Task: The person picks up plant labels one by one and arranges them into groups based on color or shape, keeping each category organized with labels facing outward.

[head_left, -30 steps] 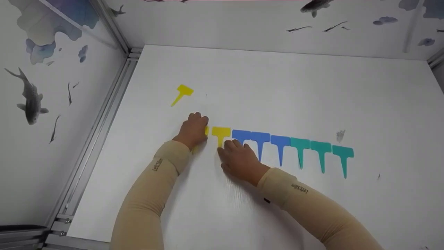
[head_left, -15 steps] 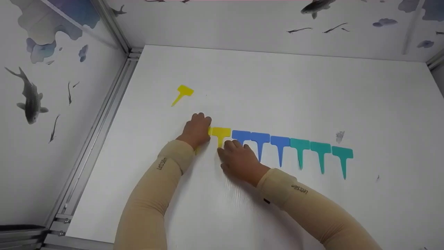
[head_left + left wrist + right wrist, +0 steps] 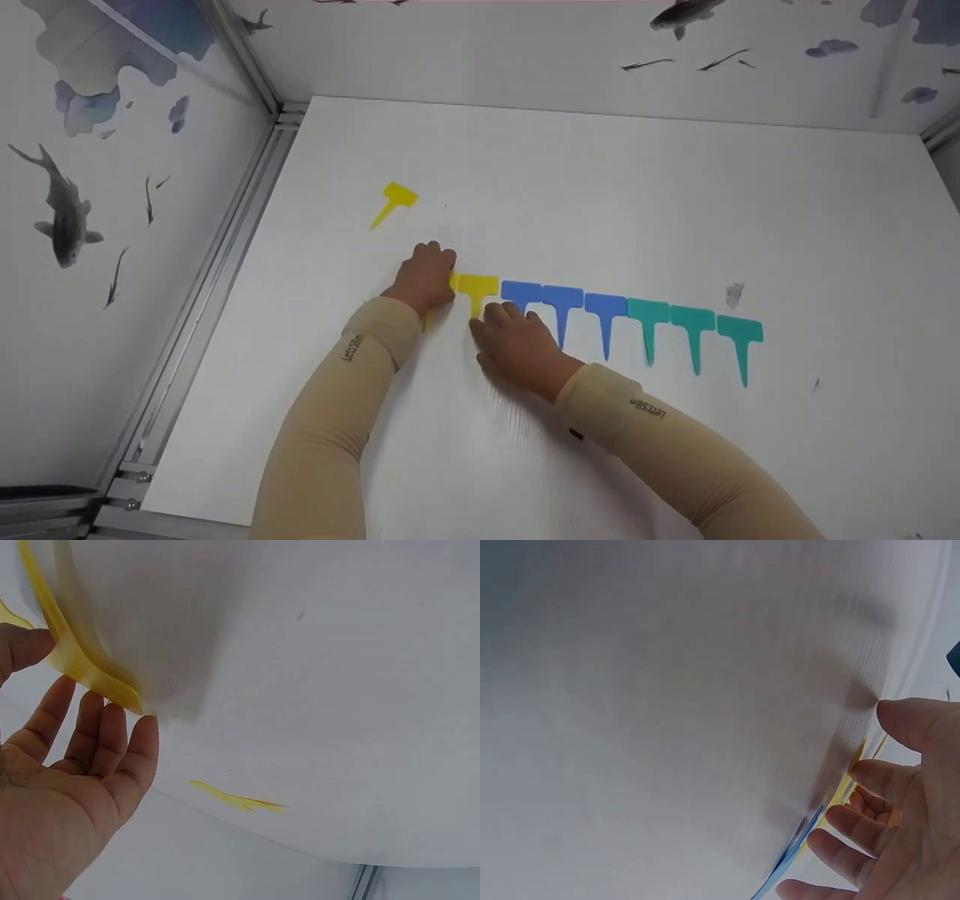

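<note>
My left hand (image 3: 421,281) holds a yellow T-shaped plant label (image 3: 79,666) at the row's left end; the left wrist view has the thumb and fingers at its edges. In the head view the hand covers most of it. Right beside it lies another yellow label (image 3: 478,285), their heads touching or nearly so. My right hand (image 3: 521,349) rests with extended fingers at that label's stem and over the stem of the nearest blue label (image 3: 520,289). Further right, the row continues with blue labels (image 3: 562,297) and teal labels (image 3: 693,318), stems toward me.
A loose yellow label (image 3: 401,195) lies tilted on the white table (image 3: 600,187), beyond the left hand. Printed white walls (image 3: 480,52) stand at the back and left. A metal frame rail (image 3: 217,300) runs along the table's left edge.
The left hand has shifted slightly right with its yellow label, closing the gap to the neighbouring yellow label. The right hand has stayed where it was.
</note>
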`<state>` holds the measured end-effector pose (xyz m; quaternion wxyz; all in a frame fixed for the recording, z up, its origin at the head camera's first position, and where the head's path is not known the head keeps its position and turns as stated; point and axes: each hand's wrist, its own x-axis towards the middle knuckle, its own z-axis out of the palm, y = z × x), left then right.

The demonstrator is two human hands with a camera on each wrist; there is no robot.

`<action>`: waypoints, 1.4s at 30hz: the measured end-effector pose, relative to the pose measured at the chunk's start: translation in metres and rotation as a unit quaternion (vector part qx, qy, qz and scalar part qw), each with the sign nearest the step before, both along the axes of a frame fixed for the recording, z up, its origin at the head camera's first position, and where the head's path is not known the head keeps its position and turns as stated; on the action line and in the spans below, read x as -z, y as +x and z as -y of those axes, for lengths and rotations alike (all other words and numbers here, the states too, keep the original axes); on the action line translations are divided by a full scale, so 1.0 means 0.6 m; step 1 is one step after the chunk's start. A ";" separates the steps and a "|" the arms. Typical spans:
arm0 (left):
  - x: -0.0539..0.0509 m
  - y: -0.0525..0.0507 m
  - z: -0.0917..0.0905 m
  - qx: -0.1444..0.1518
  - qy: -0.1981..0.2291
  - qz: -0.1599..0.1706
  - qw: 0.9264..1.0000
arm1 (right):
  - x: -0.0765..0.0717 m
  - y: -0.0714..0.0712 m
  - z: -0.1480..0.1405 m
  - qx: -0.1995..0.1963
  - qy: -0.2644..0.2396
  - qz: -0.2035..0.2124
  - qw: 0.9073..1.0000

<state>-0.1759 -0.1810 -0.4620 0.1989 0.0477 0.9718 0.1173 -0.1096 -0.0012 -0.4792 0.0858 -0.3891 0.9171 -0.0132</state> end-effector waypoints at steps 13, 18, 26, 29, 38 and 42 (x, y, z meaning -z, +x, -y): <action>-0.004 -0.004 0.001 -0.009 0.006 0.030 0.999 | -0.004 0.004 0.000 -0.005 0.020 -0.010 1.000; -0.003 -0.005 0.002 -0.005 0.006 0.028 1.000 | -0.006 0.003 0.000 -0.008 0.025 -0.011 1.000; -0.001 -0.007 0.002 -0.007 0.004 0.028 1.000 | -0.005 0.002 0.002 -0.004 0.024 -0.003 1.000; -0.001 -0.006 0.001 -0.009 0.004 0.028 1.000 | -0.004 0.002 0.001 -0.005 0.021 -0.001 1.000; -0.001 -0.003 0.002 -0.013 0.016 0.020 1.000 | -0.003 0.002 -0.002 -0.004 0.008 -0.004 1.000; 0.001 -0.004 0.003 -0.006 0.013 0.016 1.000 | -0.002 0.002 -0.001 0.001 0.009 -0.008 1.000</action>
